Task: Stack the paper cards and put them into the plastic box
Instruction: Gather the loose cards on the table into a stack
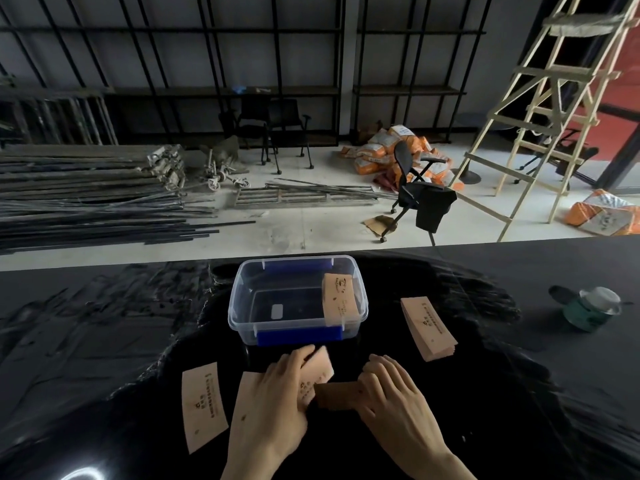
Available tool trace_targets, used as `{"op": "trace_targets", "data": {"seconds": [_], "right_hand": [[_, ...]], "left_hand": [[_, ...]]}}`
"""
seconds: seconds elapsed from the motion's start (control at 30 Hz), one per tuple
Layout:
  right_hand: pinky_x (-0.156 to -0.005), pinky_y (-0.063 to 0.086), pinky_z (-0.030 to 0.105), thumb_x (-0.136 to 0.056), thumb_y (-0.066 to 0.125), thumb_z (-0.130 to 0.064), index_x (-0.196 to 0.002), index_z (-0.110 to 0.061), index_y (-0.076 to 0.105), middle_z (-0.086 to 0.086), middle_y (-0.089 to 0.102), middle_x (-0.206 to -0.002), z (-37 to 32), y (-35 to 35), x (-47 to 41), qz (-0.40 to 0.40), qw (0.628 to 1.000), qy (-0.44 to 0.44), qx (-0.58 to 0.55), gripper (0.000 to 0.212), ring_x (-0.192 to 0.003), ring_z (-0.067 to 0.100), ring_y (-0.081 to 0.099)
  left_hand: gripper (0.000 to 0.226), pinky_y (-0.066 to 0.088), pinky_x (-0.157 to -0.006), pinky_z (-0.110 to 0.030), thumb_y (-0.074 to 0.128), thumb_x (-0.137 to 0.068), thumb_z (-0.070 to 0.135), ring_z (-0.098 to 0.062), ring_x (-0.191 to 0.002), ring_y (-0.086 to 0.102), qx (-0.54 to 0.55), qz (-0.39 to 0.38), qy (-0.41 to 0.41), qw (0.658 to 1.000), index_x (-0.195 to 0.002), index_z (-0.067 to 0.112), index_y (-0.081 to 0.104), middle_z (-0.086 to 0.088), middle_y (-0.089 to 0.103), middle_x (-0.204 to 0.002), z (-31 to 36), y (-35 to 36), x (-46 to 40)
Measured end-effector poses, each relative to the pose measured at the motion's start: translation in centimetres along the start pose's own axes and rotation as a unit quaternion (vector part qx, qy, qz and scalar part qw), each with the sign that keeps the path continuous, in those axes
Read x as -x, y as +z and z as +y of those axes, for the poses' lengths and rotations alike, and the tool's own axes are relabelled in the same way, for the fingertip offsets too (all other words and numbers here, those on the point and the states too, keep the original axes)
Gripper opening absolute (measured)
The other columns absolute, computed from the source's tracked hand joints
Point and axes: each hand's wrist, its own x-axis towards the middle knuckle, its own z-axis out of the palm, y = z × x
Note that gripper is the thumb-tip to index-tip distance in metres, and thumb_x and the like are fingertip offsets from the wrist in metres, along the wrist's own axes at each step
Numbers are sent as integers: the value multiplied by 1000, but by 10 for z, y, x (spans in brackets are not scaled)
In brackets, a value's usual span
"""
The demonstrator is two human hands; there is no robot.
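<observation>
A clear plastic box (pixel 242 306) with blue latches stands open on the black table, and one pale pink paper card (pixel 340 296) leans inside its right end. In front of the box my left hand (pixel 273 400) grips a tilted card (pixel 320 367). My right hand (pixel 394 389) pinches the right end of a flat card (pixel 337 394) lying between the hands. A single card (pixel 202 407) lies to the left, and another card (pixel 247 386) is partly hidden under my left hand. A small stack of cards (pixel 427 329) rests to the right of the box.
A green jar with a clear lid (pixel 590 308) stands on the table at the far right. The table's far edge runs just behind the box. Beyond it are office chairs (pixel 417 195), metal rods (pixel 86 199), sacks and a wooden ladder (pixel 540 116).
</observation>
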Motion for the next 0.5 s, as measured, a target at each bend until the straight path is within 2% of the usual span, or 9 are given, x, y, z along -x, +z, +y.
{"op": "trace_targets", "data": {"seconds": [0.07, 0.1, 0.17, 0.23, 0.3, 0.33, 0.4, 0.47, 0.5], "right_hand": [[-119, 23, 35, -87, 62, -42, -106, -16, 61, 6, 68, -122, 0, 1, 1, 13, 1000, 8, -8, 33, -127, 25, 58], [-121, 20, 33, -87, 61, -41, -109, -15, 59, 9, 68, -126, -1, 2, 0, 23, 999, 17, -24, 34, -130, 25, 54], [-122, 15, 29, -81, 77, -31, -123, -11, 54, 12, 63, -136, -3, 2, -1, 40, 996, 48, -66, 52, -136, 22, 43], [-122, 16, 30, -83, 80, -31, -145, -10, 44, 11, 50, -151, -4, 1, -2, 31, 992, 62, -101, 74, -145, 21, 33], [-121, 20, 37, -93, 69, -42, -155, -14, 34, 7, 44, -157, -4, 3, -1, 11, 996, 22, -81, 76, -149, 22, 32], [-121, 20, 39, -96, 63, -46, -157, -14, 32, 5, 48, -155, -5, 5, -1, -4, 998, 8, -63, 75, -147, 22, 37], [-119, 22, 41, -95, 60, -47, -154, -13, 39, 1, 63, -135, -11, 3, -5, -22, 999, 4, -40, 71, -131, 22, 55], [-114, 28, 41, -84, 75, -43, -138, -13, 58, -1, 69, -110, -14, 0, -11, -9, 1000, -2, -19, 64, -104, 21, 67], [-109, 31, 40, -76, 84, -40, -128, -14, 65, -2, 70, -103, -14, -1, -14, 7, 1000, -11, -6, 61, -95, 20, 69]], "left_hand": [[72, 51, -108, -26, 67, -92, 7, 2, -115, 64, 100, -25, 24, 994, -136, 56, 39, 21, 65, -128, 1, -3, 0], [62, 53, -106, -26, 63, -94, 5, 4, -111, 66, 135, -42, 25, 990, -128, 55, 49, 21, 69, -121, 2, -5, 0], [47, 55, -102, -25, 52, -95, 6, 5, -108, 67, 177, -70, 21, 982, -120, 43, 66, 20, 73, -112, 5, -6, -1], [43, 55, -102, -28, 45, -93, 14, 2, -108, 68, 220, -106, 29, 969, -118, 38, 72, 17, 76, -109, 9, -3, -3], [39, 55, -103, -30, 44, -97, 19, -2, -110, 70, 279, -149, 28, 948, -119, 38, 70, 14, 77, -112, 15, 3, -4], [36, 57, -102, -32, 45, -99, 18, -4, -109, 71, 294, -147, 25, 944, -121, 39, 66, 12, 77, -113, 19, 8, -3], [30, 61, -95, -37, 48, -97, 19, -8, -104, 72, 319, -47, 11, 947, -118, 37, 60, 8, 75, -110, 24, 20, -1], [23, 60, -89, -38, 53, -91, 17, -10, -98, 69, 290, 110, -43, 950, -106, 33, 57, 10, 69, -104, 15, 25, 2], [22, 58, -89, -37, 58, -90, 15, -13, -100, 67, 236, 167, -77, 954, -104, 32, 54, 9, 67, -104, 6, 22, 4]]}}
